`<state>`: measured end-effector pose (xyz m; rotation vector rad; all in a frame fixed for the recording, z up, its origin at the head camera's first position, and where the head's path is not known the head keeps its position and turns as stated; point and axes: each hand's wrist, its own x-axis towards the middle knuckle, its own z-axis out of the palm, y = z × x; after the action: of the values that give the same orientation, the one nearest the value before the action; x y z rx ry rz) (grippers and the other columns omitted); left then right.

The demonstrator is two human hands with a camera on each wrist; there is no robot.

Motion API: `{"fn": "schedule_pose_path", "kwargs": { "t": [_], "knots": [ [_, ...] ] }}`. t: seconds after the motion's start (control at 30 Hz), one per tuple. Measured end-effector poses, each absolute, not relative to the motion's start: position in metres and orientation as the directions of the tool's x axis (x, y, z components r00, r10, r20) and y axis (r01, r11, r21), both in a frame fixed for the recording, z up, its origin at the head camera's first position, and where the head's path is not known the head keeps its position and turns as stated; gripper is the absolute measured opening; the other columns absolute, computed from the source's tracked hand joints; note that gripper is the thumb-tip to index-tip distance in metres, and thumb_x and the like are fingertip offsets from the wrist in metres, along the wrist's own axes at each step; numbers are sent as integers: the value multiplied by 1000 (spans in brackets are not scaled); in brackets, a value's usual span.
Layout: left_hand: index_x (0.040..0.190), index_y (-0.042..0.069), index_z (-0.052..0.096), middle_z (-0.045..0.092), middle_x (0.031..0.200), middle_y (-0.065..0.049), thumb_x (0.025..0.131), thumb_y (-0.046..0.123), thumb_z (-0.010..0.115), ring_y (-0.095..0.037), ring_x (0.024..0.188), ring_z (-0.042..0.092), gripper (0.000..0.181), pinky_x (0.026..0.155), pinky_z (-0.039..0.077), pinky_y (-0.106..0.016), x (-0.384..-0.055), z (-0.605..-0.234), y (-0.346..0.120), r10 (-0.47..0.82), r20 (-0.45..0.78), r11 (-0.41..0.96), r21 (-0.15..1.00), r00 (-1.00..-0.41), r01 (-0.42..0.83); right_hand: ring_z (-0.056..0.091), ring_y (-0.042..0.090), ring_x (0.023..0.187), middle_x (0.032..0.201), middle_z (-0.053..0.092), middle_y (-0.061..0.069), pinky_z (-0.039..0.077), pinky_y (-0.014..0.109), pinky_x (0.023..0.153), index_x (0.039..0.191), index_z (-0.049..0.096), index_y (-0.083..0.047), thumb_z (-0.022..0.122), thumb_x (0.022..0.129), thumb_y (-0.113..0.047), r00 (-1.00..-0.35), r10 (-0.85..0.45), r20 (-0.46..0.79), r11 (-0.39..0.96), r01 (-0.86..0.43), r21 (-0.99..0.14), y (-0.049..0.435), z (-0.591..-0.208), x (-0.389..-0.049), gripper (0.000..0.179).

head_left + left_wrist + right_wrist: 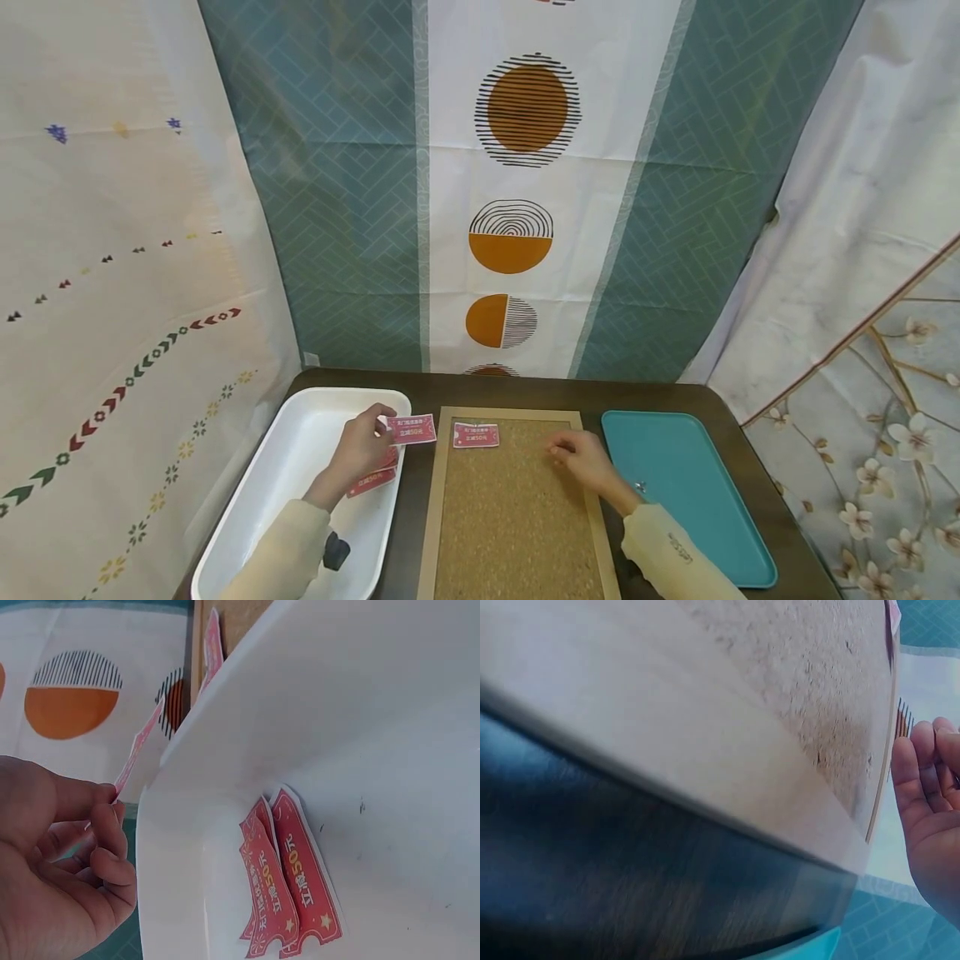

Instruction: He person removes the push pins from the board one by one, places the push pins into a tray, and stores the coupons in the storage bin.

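Observation:
My left hand (362,446) pinches a red-and-white paper coupon (412,429) by its left end, above the right rim of the white tray (296,454). In the left wrist view, thumb and fingertips grip that coupon, seen nearly edge-on. More red coupons (281,881) lie overlapping inside the tray. Another coupon (476,435) is at the upper left of the cork board (517,517). Over the board's upper right, my right hand (588,462) has its fingers bent and thumb close to them; I cannot tell whether something small is between the fingertips.
A teal tray (690,467) stands right of the board, with small shiny bits (640,486) near its left edge. A dark object (335,552) lies in the white tray beside my left sleeve. The dark table (525,388) ends at a hanging patterned cloth (360,208).

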<state>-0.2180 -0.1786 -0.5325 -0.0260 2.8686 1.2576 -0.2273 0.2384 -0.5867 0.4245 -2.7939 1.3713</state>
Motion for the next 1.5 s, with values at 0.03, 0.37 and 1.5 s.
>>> {"fn": "schedule_pose_path", "kwargs": {
  "t": [0.03,0.37,1.5],
  "knots": [
    [134,4,63,69,99,-11,96,9,74,-21,81,62,40,72,58,-33,-218,-533,-180,-13,-14,679,734,-1000,-19,60,8,73,82,71,2,53,25,66,96,77,-4,70,97,3,-963,-238,124,585,-244,-773,240,-588,-228,10],
    [134,1,61,68,99,-13,97,5,71,-21,80,62,39,70,58,-33,-219,-531,-194,-30,-28,680,732,-999,-41,60,9,72,85,73,10,52,26,63,103,77,1,69,99,1,-966,-234,114,562,-230,-795,263,-592,-227,10],
    [135,-3,59,67,101,-18,98,7,69,-23,81,63,39,65,56,-32,-219,-543,-219,-47,-87,703,705,-995,-95,64,12,73,87,74,15,53,28,65,104,77,3,70,97,1,-991,-114,66,594,-121,-795,312,-588,-215,10]
  ]
}}
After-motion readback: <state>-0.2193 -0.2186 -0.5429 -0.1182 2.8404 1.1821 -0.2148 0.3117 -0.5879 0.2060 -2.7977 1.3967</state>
